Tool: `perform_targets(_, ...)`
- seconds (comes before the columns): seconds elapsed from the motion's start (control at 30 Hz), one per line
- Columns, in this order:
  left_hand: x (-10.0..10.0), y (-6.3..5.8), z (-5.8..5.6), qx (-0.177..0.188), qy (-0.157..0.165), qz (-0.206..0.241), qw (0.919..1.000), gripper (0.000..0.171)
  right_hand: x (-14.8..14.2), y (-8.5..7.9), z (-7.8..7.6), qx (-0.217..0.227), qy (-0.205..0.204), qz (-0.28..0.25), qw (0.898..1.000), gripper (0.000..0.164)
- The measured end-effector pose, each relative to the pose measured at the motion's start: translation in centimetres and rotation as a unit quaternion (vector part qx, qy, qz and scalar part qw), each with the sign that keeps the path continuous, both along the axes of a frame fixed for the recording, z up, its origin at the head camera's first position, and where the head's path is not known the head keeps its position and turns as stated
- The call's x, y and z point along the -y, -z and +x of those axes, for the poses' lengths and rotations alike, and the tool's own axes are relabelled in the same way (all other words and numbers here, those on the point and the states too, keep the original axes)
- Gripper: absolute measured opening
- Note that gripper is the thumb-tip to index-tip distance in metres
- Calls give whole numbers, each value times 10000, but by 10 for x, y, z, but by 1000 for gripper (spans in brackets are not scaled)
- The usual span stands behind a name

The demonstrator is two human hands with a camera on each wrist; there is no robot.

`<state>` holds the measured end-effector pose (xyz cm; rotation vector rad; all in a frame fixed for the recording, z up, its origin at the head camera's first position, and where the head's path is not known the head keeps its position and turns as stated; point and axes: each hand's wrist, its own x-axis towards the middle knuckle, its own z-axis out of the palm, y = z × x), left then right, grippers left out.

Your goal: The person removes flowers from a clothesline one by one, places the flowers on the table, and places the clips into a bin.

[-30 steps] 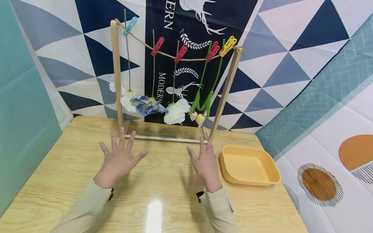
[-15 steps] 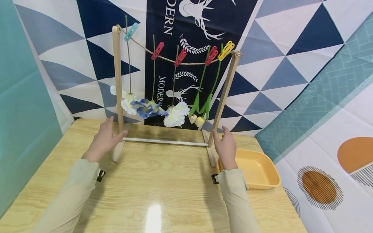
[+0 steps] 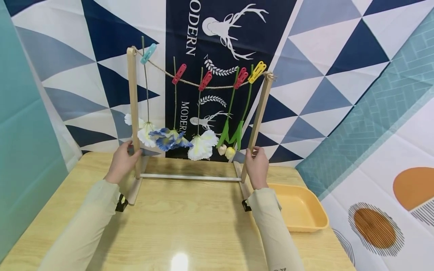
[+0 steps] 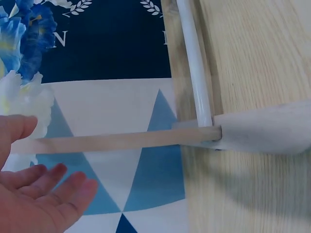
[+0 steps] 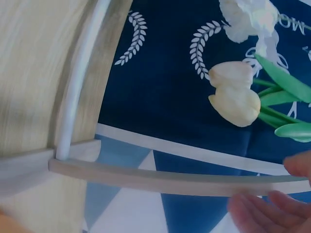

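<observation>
A wooden stand [image 3: 133, 98] with two uprights faces me, a rope [image 3: 220, 88] strung between their tops. Turquoise, red and yellow clothespins [image 3: 206, 81] on the rope hold flowers upside down: white blooms [image 3: 202, 146], a blue bloom [image 3: 167, 140] and pale tulips [image 3: 229, 153]. My left hand [image 3: 123, 162] is around the left upright; in the left wrist view its loosely bent fingers stay apart from the wood. On the other side, my right hand [image 3: 257, 168] holds the right upright between thumb and fingers, which the right wrist view cuts off partly.
A yellow plastic tub [image 3: 305, 207] stands right of the stand, partly behind my right forearm. A white crossbar [image 3: 190, 177] joins the uprights low down. Patterned cloth [image 3: 315, 49] hangs behind the wooden table [image 3: 190, 222].
Both hands, spread flat before the stand a second ago, have moved outward and forward to its uprights. The right fingers have closed in on the wood. The head view has tilted up slightly.
</observation>
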<state>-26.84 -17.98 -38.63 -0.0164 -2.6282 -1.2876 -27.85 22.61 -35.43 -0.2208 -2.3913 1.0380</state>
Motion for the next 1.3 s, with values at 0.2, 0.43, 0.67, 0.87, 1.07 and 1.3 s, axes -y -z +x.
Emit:
perform_targets(0.2,-4,6,-5,-406,-240,313,9984,44,-6,0,-12,131,102,-7,9999,43)
perform_targets(0.43,-11,12,-11,-746,-663,360,9944,32,-13,5,-23,304,-96,311,9990,38)
perform_targets(0.67,-14,14,-13,-1116,-987,237,9886,25,-12,8,-26,-33,-8,879,9961,26)
perform_targets(0.87,-7,8,-3,-1196,-1158,220,9858,25,-11,7,-22,-195,-15,1212,9924,25)
perform_targets(1.07,-1,4,11,-1159,-1083,203,9871,27,-12,3,-11,-382,-40,1229,9917,25)
perform_targets(1.3,2,11,27,-1162,-1064,354,9869,28,-15,5,2,-302,-147,1201,9922,26)
